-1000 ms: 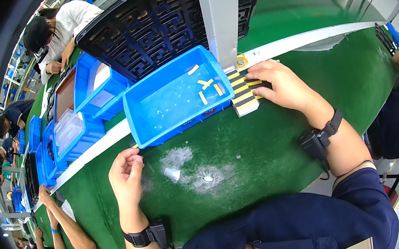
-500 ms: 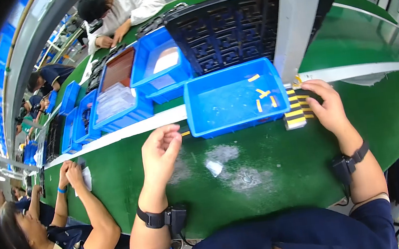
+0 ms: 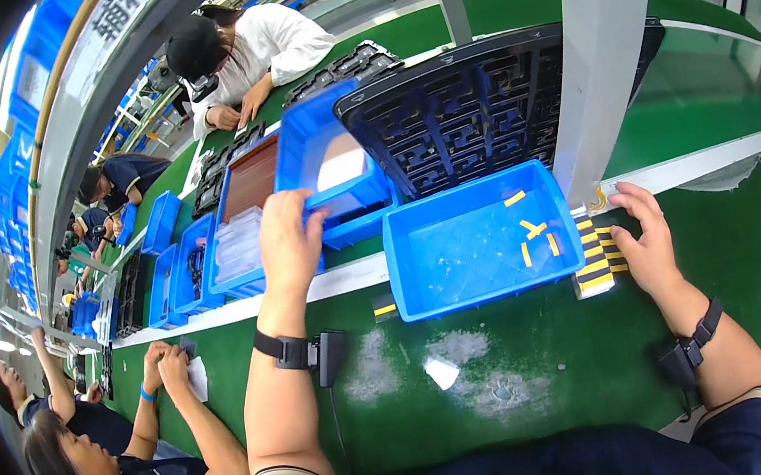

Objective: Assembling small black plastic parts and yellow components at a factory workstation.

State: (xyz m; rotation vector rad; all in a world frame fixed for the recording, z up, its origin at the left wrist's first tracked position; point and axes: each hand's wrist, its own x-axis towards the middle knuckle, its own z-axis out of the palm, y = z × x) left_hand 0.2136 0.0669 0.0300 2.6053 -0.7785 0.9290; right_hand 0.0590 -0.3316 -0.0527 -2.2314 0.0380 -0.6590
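My left hand (image 3: 285,249) is raised over the front right of a blue bin of clear plastic pieces (image 3: 239,242), its thumb apart from the fingers and nothing visible in it. My right hand (image 3: 648,238) rests at the table's right side, fingers curved and thumb apart, beside a block with yellow and black stripes (image 3: 595,259). A small yellow piece (image 3: 597,201) lies near its fingertips. Between my hands stands a shallow blue bin (image 3: 492,295) with several short yellow strips (image 3: 532,230) in it.
A black moulded tray (image 3: 460,114) leans behind the bin, beside a grey post (image 3: 604,49). A white scrap (image 3: 442,372) lies on the green table (image 3: 367,438). On my left a co-worker (image 3: 141,457) sits close; another person in white (image 3: 267,47) works across.
My left hand has moved up and away from beside the shallow blue bin, towards the bin of clear pieces. My right hand stays by the striped block. The whole view has shifted.
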